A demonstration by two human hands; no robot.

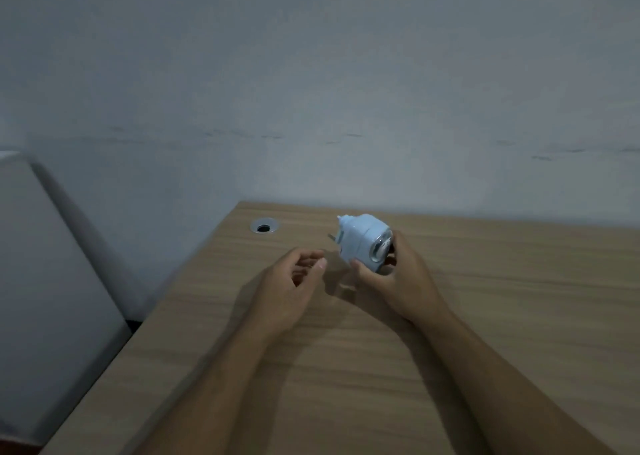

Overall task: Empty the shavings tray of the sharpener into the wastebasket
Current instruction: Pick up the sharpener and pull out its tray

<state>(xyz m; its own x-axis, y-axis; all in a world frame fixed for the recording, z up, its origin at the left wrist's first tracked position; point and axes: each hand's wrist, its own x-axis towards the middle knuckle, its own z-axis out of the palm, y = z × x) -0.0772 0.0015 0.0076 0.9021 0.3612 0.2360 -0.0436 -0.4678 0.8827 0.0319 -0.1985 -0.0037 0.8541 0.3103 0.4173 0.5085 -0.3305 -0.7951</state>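
Observation:
A light blue pencil sharpener [360,239] with a silvery end is tilted above the wooden desk [346,350], lifted off the surface. My right hand [398,278] grips it from the right and below, thumb under its near side. Just to its left hovers my left hand [294,281], empty, with the fingers loosely curled and apart, a short gap from the sharpener. The shavings tray cannot be made out as a separate part. No wastebasket is in view.
A round metal cable grommet [264,227] sits in the desk near its far left corner. The desk's left edge runs diagonally; beyond it stands a white upholstered piece [45,298]. A plain grey wall [311,90] rises behind the desk.

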